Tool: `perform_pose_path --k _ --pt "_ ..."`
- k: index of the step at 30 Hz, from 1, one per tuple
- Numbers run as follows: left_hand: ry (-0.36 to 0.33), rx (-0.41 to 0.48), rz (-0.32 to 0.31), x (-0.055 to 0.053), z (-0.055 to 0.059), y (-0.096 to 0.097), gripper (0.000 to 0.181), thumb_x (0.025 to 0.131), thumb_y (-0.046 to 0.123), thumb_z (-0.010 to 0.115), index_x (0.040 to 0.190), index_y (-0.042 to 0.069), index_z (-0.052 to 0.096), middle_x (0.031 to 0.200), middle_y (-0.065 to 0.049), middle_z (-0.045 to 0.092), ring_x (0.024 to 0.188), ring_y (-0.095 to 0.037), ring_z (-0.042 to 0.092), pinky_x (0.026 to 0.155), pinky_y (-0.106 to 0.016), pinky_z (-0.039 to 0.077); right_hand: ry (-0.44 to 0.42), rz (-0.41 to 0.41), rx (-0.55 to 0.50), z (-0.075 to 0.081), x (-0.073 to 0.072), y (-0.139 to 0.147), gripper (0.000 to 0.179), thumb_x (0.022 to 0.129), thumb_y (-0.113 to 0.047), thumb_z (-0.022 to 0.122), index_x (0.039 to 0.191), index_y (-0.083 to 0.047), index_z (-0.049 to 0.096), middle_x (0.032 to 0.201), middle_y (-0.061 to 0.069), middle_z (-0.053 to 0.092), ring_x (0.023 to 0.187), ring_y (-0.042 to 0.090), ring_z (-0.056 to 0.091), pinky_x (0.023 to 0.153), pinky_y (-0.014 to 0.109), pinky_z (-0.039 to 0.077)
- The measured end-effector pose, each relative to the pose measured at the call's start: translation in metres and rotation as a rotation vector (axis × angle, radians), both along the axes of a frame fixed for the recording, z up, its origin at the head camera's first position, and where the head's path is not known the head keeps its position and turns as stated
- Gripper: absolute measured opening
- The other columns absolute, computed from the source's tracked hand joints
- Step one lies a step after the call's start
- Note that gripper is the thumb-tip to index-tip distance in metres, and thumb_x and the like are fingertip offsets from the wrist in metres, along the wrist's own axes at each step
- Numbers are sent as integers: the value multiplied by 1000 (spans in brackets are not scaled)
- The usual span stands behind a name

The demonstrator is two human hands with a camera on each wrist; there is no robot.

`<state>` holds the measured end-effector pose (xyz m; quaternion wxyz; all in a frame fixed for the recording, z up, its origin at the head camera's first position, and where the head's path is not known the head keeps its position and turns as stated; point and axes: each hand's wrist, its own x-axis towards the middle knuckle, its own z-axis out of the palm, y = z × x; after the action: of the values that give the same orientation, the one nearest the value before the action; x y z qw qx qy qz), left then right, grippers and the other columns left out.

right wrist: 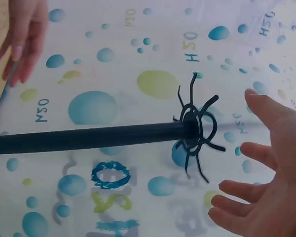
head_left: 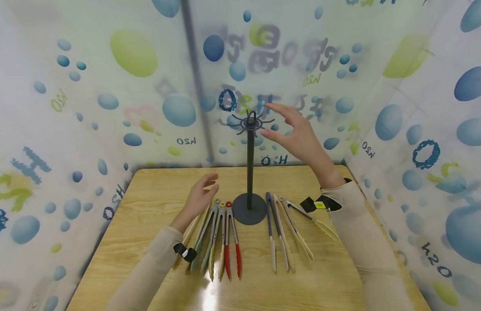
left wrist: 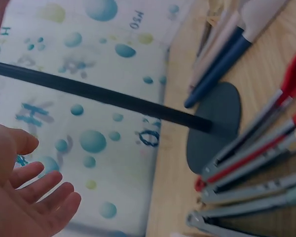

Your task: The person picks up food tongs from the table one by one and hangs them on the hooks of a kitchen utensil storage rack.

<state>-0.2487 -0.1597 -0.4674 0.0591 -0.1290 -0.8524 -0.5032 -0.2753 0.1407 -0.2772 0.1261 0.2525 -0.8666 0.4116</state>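
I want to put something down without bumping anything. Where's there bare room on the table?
The table has bare wood between the red tongs and blue-handled tongs, in front of the dark round base. Its back left corner, past the left hand, is bare too. It's crowded left of the base, where several tongs lie close together.

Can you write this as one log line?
right hand: beside hooks, empty; left hand: lower, empty; stand: upright, hooks bare; tongs: on table

I count two bare hands (head_left: pixel 199 199) (head_left: pixel 299 136), one dark round-based stand (head_left: pixel 250 168), one pair of red-tipped metal tongs (head_left: pixel 238 259), one blue-handled pair (head_left: pixel 269 216); other tongs (head_left: pixel 327 228) overlap, uncountable.
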Motion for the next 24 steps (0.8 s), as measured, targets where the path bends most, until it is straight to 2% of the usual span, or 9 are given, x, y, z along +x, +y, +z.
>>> perform_pose_path --k 5,11,20,24 --pt "-12 -77 40 6 -20 -17 42 102 17 55 142 3 49 141 -21 55 127 -39 55 98 -54 50 89 13 73 11 0 -14 60 87 -50 71 143 -35 53 153 0 48 147 21 38 117 53 33" --pt "-15 -157 83 15 -40 -32 41 100 15 57 139 1 52 140 -22 56 124 -40 57 96 -56 50 72 -20 111 11 3 -23 52 85 -46 75 132 -24 65 148 5 54 143 26 44 115 53 37" --pt "-38 -331 134 23 -61 -45 44 99 19 59 139 0 52 138 -22 57 121 -40 59 99 -54 50 108 -35 261 9 1 -29 52 89 -44 72 135 -21 63 151 10 50 144 31 42 116 53 34" --pt "-36 -390 145 25 -69 -49 45 97 16 61 137 -4 52 134 -25 59 117 -40 60 97 -53 50 87 -29 308 10 -1 -31 54 91 -45 69 138 -21 61 153 9 49 146 31 39 118 54 32"
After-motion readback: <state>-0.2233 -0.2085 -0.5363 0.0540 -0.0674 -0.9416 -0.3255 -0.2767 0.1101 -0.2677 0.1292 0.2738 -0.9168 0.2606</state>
